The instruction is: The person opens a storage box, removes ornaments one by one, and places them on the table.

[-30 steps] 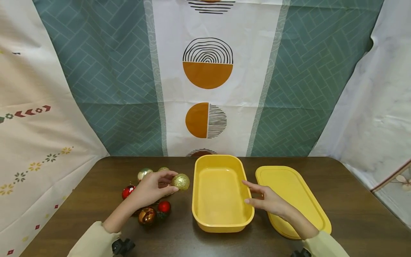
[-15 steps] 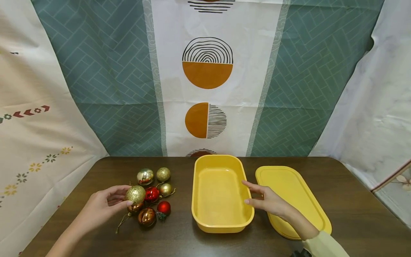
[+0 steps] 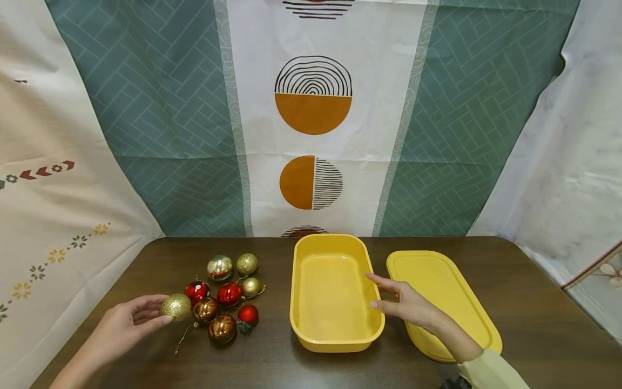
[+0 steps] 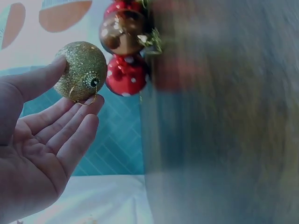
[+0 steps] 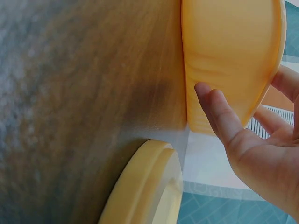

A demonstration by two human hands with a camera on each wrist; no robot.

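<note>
Patterned teal, white and orange cloths hang behind the dark wooden counter where I sit. At its middle stands an open yellow tub, its yellow lid lying flat just to the right. My right hand rests with straight, relaxed fingers against the tub's right rim, holding nothing. Left of the tub lies a cluster of red, copper and gold baubles. My left hand pinches a gold glitter bauble between thumb and fingertips at the cluster's left edge, just beside a copper bauble.
</note>
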